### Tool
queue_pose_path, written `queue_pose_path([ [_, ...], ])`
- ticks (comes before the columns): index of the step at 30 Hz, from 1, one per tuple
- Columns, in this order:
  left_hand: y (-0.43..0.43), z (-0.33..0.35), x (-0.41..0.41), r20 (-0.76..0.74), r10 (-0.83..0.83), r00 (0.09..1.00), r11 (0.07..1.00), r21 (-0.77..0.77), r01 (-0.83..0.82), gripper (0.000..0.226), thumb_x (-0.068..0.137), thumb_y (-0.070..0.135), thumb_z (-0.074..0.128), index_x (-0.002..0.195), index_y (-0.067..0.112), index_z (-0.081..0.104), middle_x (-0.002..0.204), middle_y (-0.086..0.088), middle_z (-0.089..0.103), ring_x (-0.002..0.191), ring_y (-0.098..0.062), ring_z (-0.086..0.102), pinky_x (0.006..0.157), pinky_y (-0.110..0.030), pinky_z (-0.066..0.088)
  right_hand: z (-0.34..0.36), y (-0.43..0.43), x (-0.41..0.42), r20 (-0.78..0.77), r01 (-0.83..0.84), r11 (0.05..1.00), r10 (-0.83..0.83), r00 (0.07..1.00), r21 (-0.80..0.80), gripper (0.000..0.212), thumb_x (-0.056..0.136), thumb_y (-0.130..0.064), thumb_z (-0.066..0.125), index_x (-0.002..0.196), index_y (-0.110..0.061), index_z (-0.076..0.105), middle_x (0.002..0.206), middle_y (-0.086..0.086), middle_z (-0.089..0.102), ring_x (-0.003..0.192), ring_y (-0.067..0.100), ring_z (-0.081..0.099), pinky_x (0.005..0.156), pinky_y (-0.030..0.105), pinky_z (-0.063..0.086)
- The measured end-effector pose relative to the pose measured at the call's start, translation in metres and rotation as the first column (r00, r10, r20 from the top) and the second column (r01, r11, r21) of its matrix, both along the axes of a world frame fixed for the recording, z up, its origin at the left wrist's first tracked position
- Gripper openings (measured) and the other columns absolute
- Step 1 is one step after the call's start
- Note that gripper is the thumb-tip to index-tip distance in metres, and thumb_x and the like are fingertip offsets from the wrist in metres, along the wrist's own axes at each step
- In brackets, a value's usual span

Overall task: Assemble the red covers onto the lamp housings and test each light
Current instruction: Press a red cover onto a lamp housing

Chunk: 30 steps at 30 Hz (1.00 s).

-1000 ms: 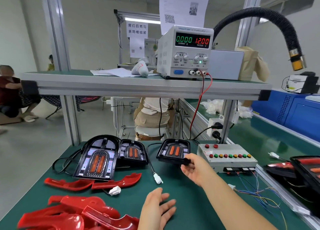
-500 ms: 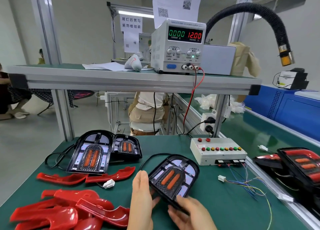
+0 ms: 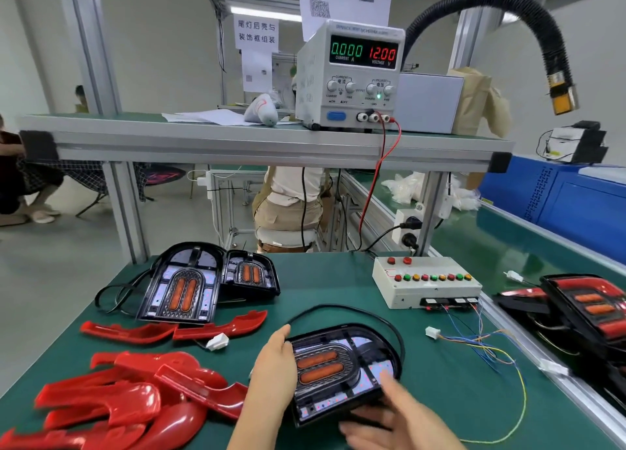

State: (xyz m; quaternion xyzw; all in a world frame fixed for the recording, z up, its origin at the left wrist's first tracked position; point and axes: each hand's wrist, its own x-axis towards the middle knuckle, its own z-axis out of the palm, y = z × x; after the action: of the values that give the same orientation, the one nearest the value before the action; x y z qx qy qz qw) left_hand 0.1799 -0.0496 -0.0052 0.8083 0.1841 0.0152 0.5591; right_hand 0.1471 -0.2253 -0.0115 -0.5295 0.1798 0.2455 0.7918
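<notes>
The lamp housing (image 3: 338,368) sits between both hands at the near middle of the green bench mat (image 3: 325,280), its face up and its two orange strips lying crosswise. The left hand (image 3: 274,371) lies flat against the housing's left side, fingers straight and together, pressing rather than curling round it; its thumb is hidden. The right hand (image 3: 399,419) is blurred, but its thumb rests on top of the housing's near right corner and its fingers reach under the near edge, so it pinches that corner. I cannot tell whether the housing rests on the mat or is lifted clear of it.

A black cable (image 3: 355,309) loops from the housing round its far side. Just left of the left hand lies a heap of red covers (image 3: 135,402), none of them on the held housing. Beyond the heap, two more red covers (image 3: 176,329) lie end to end with a white connector (image 3: 217,342) beside them. Farther off, up and left of the hands, two more housings (image 3: 184,283) stand side by side, touching. Up and right of the right hand are a white plug (image 3: 432,332) on coloured wires and a switch box (image 3: 423,283). On the shelf above, the power supply (image 3: 352,73) reads 0.000 and 12.00
</notes>
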Motion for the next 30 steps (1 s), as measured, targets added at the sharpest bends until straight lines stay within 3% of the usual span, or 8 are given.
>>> queue_pose_path([
  [2,0.001,-0.002,0.001,-0.025,-0.037,0.999,0.997,0.072,0.038,0.046,0.103,0.013,0.025,0.145,0.026,0.038,0.095,0.008,0.055,0.088,-0.020,0.055,0.076,-0.029,0.045,-0.005,-0.020,0.004,0.020,0.046,0.999,-0.046,0.999,0.009,0.047,0.082,-0.042,0.064,0.110,-0.004,0.064,0.098,0.029,0.071,0.086,0.049,0.069,0.069,0.047,0.056],
  [5,0.001,-0.003,0.003,-0.037,-0.067,0.997,0.982,0.172,0.072,0.048,0.101,0.010,0.025,0.145,0.024,0.039,0.123,-0.008,0.062,0.109,-0.032,0.059,0.095,-0.037,0.045,-0.009,-0.036,0.013,0.127,0.125,0.991,-0.119,0.985,-0.040,0.038,0.091,-0.039,0.058,0.115,-0.010,0.059,0.094,0.023,0.073,0.079,0.038,0.072,0.069,0.044,0.057],
  [8,0.002,-0.005,0.009,-0.059,-0.072,0.996,0.971,0.224,0.083,0.051,0.099,0.006,0.026,0.144,0.024,0.041,0.125,-0.009,0.062,0.110,-0.033,0.059,0.092,-0.036,0.047,-0.001,-0.045,0.021,0.206,0.086,0.972,-0.040,0.978,-0.221,0.033,0.096,-0.034,0.056,0.114,-0.007,0.058,0.083,0.016,0.074,0.074,0.031,0.073,0.066,0.040,0.058],
  [11,0.001,-0.004,0.013,-0.068,-0.085,0.994,0.968,0.229,0.098,0.053,0.097,0.003,0.027,0.144,0.024,0.040,0.124,-0.009,0.060,0.096,-0.028,0.061,0.074,-0.030,0.049,0.002,-0.045,0.030,0.201,0.031,0.926,0.048,0.978,-0.376,0.032,0.095,-0.040,0.056,0.112,-0.012,0.057,0.078,0.014,0.069,0.064,0.028,0.070,0.063,0.038,0.058],
  [15,0.000,-0.003,0.015,-0.089,-0.090,0.992,0.940,0.320,0.114,0.054,0.097,0.003,0.026,0.146,0.023,0.038,0.143,-0.011,0.045,0.118,-0.028,0.052,0.095,-0.031,0.041,0.003,-0.038,0.042,0.204,-0.040,0.877,0.155,0.967,-0.479,0.029,0.094,-0.040,0.058,0.118,-0.026,0.050,0.103,0.012,0.060,0.052,0.022,0.062,0.055,0.032,0.056],
  [17,0.001,-0.004,0.016,-0.087,-0.062,0.994,0.910,0.405,0.092,0.050,0.098,0.004,0.026,0.143,0.019,0.042,0.141,-0.015,0.039,0.113,-0.030,0.054,0.095,-0.034,0.040,0.001,-0.035,0.046,0.202,-0.063,0.849,0.196,0.960,-0.525,0.026,0.094,-0.039,0.057,0.119,-0.031,0.051,0.108,0.009,0.060,0.051,0.019,0.058,0.053,0.031,0.055],
  [26,-0.002,-0.002,0.018,-0.055,-0.134,0.989,0.867,0.476,0.144,0.035,0.103,0.014,0.031,0.135,0.010,0.042,0.136,-0.013,0.042,0.117,-0.029,0.051,0.092,-0.033,0.038,0.003,-0.049,0.042,0.099,-0.191,0.807,0.293,0.951,-0.559,0.038,0.086,-0.048,0.064,0.108,-0.016,0.067,0.111,0.033,0.061,0.068,0.036,0.072,0.052,0.031,0.056],
  [30,0.012,0.014,0.015,-0.132,-0.249,0.960,0.773,0.570,0.279,0.038,0.102,0.021,0.035,0.138,0.011,0.043,0.140,-0.013,0.044,0.127,-0.029,0.045,0.103,-0.035,0.035,-0.001,-0.050,0.041,0.128,-0.166,0.806,0.286,0.950,-0.569,0.035,0.087,-0.043,0.065,0.105,-0.013,0.068,0.091,0.023,0.058,0.059,0.030,0.069,0.049,0.028,0.054],
])
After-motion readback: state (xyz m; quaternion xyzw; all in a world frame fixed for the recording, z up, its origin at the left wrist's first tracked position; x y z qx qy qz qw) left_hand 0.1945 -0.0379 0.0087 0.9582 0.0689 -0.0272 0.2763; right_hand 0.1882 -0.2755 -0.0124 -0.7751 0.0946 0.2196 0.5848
